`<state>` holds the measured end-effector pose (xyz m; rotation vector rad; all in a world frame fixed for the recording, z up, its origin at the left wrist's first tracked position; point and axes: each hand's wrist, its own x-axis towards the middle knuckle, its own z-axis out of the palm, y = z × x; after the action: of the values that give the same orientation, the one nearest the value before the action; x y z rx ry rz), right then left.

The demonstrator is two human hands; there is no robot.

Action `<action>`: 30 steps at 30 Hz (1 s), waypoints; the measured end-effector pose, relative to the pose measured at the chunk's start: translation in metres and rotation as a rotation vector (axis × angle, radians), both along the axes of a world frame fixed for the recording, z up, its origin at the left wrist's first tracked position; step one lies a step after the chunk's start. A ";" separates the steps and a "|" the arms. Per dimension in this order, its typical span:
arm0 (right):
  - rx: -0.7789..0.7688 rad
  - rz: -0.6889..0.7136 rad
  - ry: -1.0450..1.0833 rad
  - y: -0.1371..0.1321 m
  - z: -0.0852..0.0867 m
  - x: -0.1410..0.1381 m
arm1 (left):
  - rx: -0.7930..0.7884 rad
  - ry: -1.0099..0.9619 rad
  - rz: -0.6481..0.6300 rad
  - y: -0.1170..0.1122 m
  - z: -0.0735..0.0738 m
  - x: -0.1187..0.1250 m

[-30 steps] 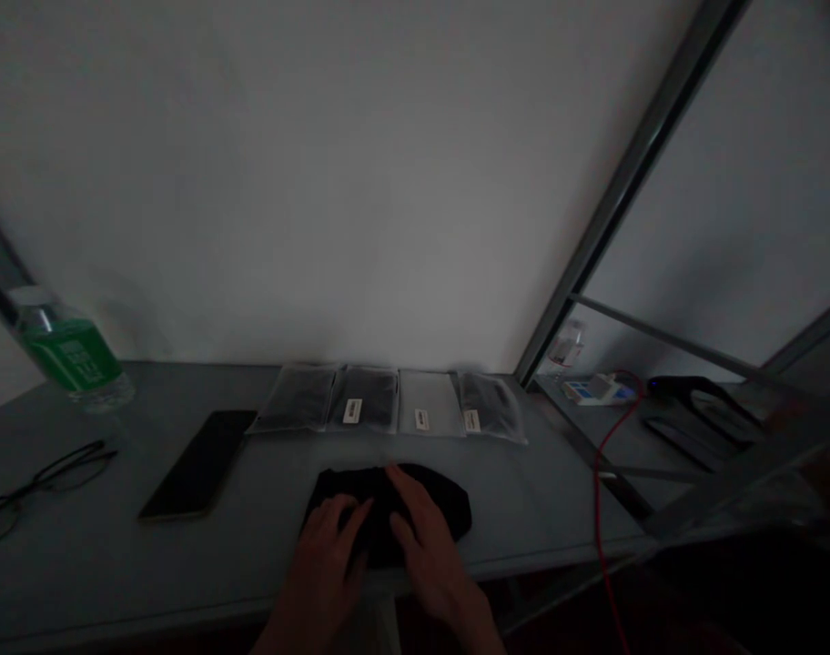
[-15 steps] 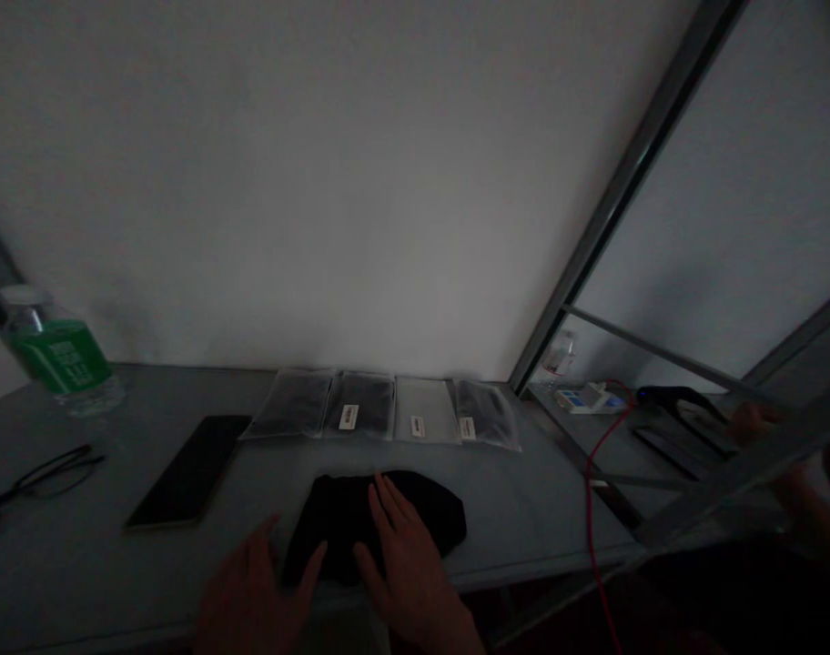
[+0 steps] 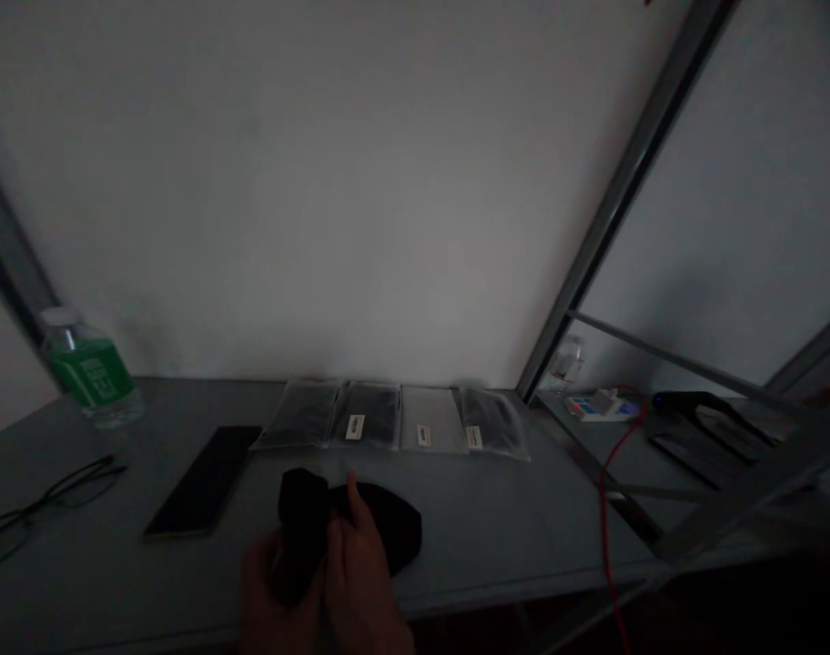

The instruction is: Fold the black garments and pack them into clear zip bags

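A piece of soft black cloth (image 3: 388,528) lies at the front of the grey shelf, its left part folded and raised; the dim light hides what kind it is. My left hand (image 3: 271,596) is closed around the raised left end. Against the middle of the cloth, my right hand (image 3: 360,582) grips with its fingers bent and one finger pointing up. Behind them, in a row along the wall, lie clear plastic packets: two dark labelled ones (image 3: 366,414) (image 3: 493,423), a pale one (image 3: 434,418) and a dark one (image 3: 300,414) at the left.
Left of the packets lies a black phone (image 3: 203,482). Farther left are eyeglasses (image 3: 60,500) and a water bottle (image 3: 94,373) with a green label. A metal frame post (image 3: 620,200) rises at the right, with a red cable (image 3: 604,518) hanging beside it.
My hands went from lying spread near and on the flat cloth to gripping it, and its left part is now folded up. The view shifted slightly; a person's hand at the right is gone from sight.
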<state>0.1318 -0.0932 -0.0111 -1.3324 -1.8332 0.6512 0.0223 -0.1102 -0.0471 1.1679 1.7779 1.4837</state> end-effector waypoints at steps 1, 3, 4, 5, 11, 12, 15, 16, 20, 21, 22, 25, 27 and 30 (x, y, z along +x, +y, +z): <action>-0.016 -0.015 0.047 0.001 -0.004 0.001 | 0.017 0.019 0.031 -0.001 -0.004 0.001; -0.061 -0.050 0.154 0.003 -0.014 0.005 | 0.051 0.130 0.013 -0.003 -0.010 0.003; -0.096 -0.082 0.223 0.004 -0.019 0.009 | 0.084 0.219 -0.054 -0.004 -0.012 0.005; -0.142 -0.124 0.301 0.005 -0.024 0.013 | 0.134 0.325 -0.146 -0.004 -0.014 0.008; -0.264 -0.342 0.672 0.004 -0.017 0.043 | 0.458 1.000 -0.324 0.017 -0.022 0.030; -0.235 -0.338 0.650 0.004 -0.014 0.048 | 0.466 1.088 -0.305 0.021 -0.025 0.033; -0.089 -0.471 0.434 0.001 -0.014 0.062 | 0.429 1.262 -0.317 0.025 -0.035 0.039; -0.039 -0.531 0.342 0.000 -0.018 0.066 | 0.402 1.289 -0.330 0.024 -0.037 0.039; 0.063 -0.579 0.144 -0.002 -0.040 0.075 | 0.376 1.241 -0.550 0.010 -0.027 0.035; 0.069 -0.570 0.148 -0.002 -0.045 0.076 | 0.381 1.172 -0.642 0.007 -0.021 0.032; 0.070 -0.557 0.160 -0.001 -0.048 0.076 | 0.377 1.071 -0.708 0.005 -0.014 0.030; 0.058 -0.510 0.205 0.001 -0.052 0.075 | 0.272 0.654 -0.580 0.011 0.004 0.023; 0.049 -0.486 0.240 0.002 -0.051 0.074 | 0.117 0.381 -0.365 0.023 0.011 0.019; 0.012 -0.460 0.343 0.003 -0.049 0.075 | -0.160 0.107 -0.304 0.039 0.017 0.017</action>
<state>0.2071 -0.0906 -0.0601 -1.4646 -1.2023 0.5738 0.0397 -0.0709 -0.0297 1.3841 1.6636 1.1023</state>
